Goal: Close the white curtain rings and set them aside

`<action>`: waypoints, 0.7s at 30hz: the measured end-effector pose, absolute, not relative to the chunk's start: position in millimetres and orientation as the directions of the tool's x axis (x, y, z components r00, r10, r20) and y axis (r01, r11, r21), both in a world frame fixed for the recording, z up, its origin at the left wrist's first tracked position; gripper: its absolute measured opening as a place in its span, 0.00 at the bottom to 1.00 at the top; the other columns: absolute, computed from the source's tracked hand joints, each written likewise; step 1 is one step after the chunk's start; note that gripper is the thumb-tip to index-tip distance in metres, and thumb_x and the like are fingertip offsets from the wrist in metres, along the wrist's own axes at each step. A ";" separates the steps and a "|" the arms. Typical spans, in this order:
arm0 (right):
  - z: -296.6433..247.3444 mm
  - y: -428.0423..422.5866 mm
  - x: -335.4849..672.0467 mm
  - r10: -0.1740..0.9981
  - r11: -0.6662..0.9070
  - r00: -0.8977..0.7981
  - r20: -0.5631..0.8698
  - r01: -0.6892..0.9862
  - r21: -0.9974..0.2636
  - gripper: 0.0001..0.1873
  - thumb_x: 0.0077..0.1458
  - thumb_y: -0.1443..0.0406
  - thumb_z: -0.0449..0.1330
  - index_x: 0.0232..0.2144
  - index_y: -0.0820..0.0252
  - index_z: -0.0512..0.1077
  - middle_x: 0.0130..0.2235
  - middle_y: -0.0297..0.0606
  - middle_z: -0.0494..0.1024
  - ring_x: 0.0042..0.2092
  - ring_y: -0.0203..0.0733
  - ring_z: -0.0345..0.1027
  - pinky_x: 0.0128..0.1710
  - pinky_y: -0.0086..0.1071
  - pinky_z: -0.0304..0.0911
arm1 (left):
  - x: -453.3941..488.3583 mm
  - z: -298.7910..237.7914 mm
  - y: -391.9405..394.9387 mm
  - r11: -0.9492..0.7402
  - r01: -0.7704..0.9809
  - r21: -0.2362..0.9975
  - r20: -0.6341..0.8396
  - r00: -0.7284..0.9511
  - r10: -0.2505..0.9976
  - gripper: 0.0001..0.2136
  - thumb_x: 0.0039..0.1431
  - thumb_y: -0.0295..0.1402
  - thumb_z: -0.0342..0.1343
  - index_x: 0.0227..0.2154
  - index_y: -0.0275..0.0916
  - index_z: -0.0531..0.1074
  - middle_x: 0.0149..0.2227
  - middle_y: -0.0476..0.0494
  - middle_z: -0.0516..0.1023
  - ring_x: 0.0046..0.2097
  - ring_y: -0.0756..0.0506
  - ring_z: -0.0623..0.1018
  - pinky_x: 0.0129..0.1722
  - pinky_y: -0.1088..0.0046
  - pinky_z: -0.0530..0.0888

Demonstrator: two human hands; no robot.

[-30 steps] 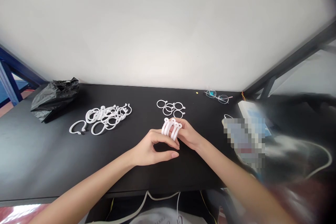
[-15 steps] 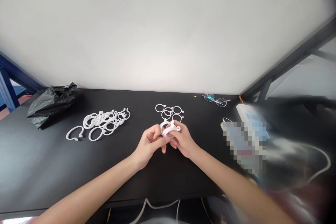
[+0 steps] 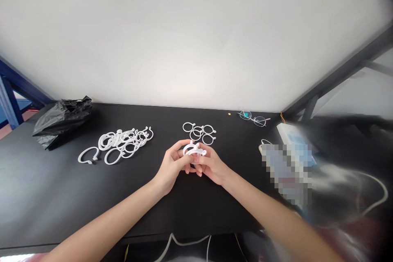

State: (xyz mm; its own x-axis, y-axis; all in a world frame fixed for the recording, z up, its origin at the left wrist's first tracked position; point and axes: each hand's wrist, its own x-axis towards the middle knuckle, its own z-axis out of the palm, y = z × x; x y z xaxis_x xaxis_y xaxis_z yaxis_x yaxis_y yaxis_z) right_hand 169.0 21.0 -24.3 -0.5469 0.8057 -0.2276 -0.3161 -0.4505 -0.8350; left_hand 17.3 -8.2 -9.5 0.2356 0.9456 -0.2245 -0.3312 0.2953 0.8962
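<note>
left hand (image 3: 172,166) and right hand (image 3: 215,166): fingers grasping bunched rings (image 3: 199,152); loose rings (image 3: 201,132) just beyond fingertips, ring pile (image 3: 123,142) off to their left, glasses (image 3: 252,119) beyond, right

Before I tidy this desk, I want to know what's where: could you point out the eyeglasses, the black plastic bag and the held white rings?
Eyeglasses (image 3: 252,119): head view, bridge between the lenses.
Black plastic bag (image 3: 63,122): head view, middle of its crumpled side.
Held white rings (image 3: 197,151): head view, band of one ring.
</note>
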 end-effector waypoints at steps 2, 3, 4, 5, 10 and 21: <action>-22.1 21.8 170.8 0.783 -0.471 -0.576 -0.233 -0.307 -0.827 0.16 0.42 0.66 0.71 0.32 0.60 0.69 0.23 0.24 0.71 0.20 0.28 0.65 0.18 0.22 0.64 | 17.0 -10.8 -6.3 0.289 -0.315 0.904 -0.232 0.204 0.951 0.17 0.52 0.29 0.57 0.47 0.38 0.69 0.27 0.52 0.76 0.22 0.54 0.72 0.28 0.75 0.73; -21.2 21.7 171.4 0.777 -0.477 -0.583 -0.238 -0.297 -0.827 0.16 0.41 0.67 0.72 0.32 0.60 0.70 0.23 0.25 0.72 0.20 0.28 0.67 0.19 0.22 0.64 | 17.0 -12.0 -5.3 0.279 -0.291 0.915 -0.230 0.193 0.954 0.16 0.53 0.30 0.57 0.46 0.37 0.70 0.28 0.51 0.76 0.22 0.53 0.72 0.27 0.76 0.72; -20.6 21.4 171.7 0.773 -0.478 -0.586 -0.245 -0.282 -0.832 0.16 0.41 0.67 0.72 0.32 0.61 0.70 0.23 0.25 0.73 0.21 0.29 0.68 0.20 0.22 0.65 | 17.0 -13.4 -4.3 0.264 -0.258 0.929 -0.218 0.191 0.957 0.15 0.54 0.32 0.56 0.45 0.36 0.71 0.28 0.50 0.76 0.23 0.53 0.73 0.26 0.76 0.71; -20.2 20.8 171.7 0.772 -0.474 -0.583 -0.252 -0.265 -0.840 0.16 0.42 0.66 0.73 0.32 0.61 0.71 0.22 0.26 0.74 0.22 0.29 0.69 0.21 0.22 0.66 | 16.9 -15.2 -3.3 0.241 -0.215 0.946 -0.200 0.195 0.960 0.14 0.55 0.33 0.55 0.44 0.35 0.71 0.27 0.50 0.75 0.23 0.52 0.73 0.25 0.76 0.70; -18.3 15.7 170.1 0.765 -0.447 -0.584 -0.271 -0.178 -0.877 0.16 0.42 0.64 0.73 0.33 0.64 0.76 0.27 0.34 0.79 0.27 0.36 0.76 0.25 0.24 0.69 | 11.2 -25.9 1.7 -0.058 0.128 0.990 0.028 0.223 0.974 0.05 0.59 0.32 0.50 0.33 0.36 0.69 0.25 0.52 0.70 0.25 0.53 0.68 0.26 0.77 0.66; -23.1 15.3 171.3 0.669 -0.518 -0.675 -0.312 -0.123 -0.846 0.27 0.54 0.47 0.62 0.28 0.70 0.77 0.28 0.46 0.82 0.24 0.39 0.77 0.17 0.22 0.64 | 2.0 -27.7 0.5 -0.286 0.346 0.894 0.098 0.471 0.877 0.09 0.63 0.29 0.46 0.42 0.38 0.69 0.25 0.52 0.74 0.24 0.51 0.71 0.27 0.77 0.65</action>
